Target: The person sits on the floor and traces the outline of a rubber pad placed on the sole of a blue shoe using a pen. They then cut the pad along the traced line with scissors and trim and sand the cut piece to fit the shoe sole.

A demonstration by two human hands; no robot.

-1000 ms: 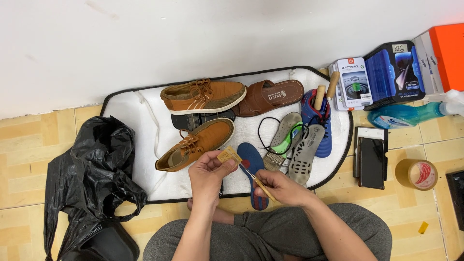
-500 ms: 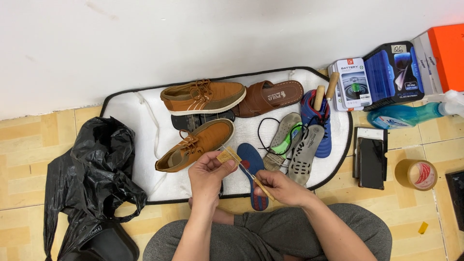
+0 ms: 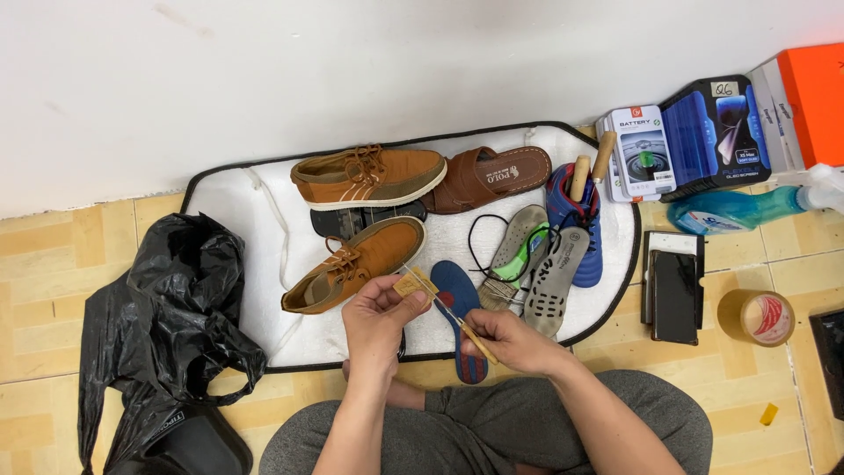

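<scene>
Tan card point(image 3: 415, 283) sits pinched in the left hand point(image 3: 374, 321), above the white mat point(image 3: 264, 220); the right hand point(image 3: 510, 339) grips a thin tool point(image 3: 444, 310) touching it. Beyond lie a blue insole point(image 3: 457, 290) and brown shoes point(image 3: 360, 260). Far right, upright boxes point(image 3: 681, 141): white, dark blue, orange, near a tape roll point(image 3: 754, 317).

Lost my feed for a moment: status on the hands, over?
Left hand pinching small tan block. Right hand gripping thin wooden-handled tool, tip at block. Blue insole directly underneath.
</scene>
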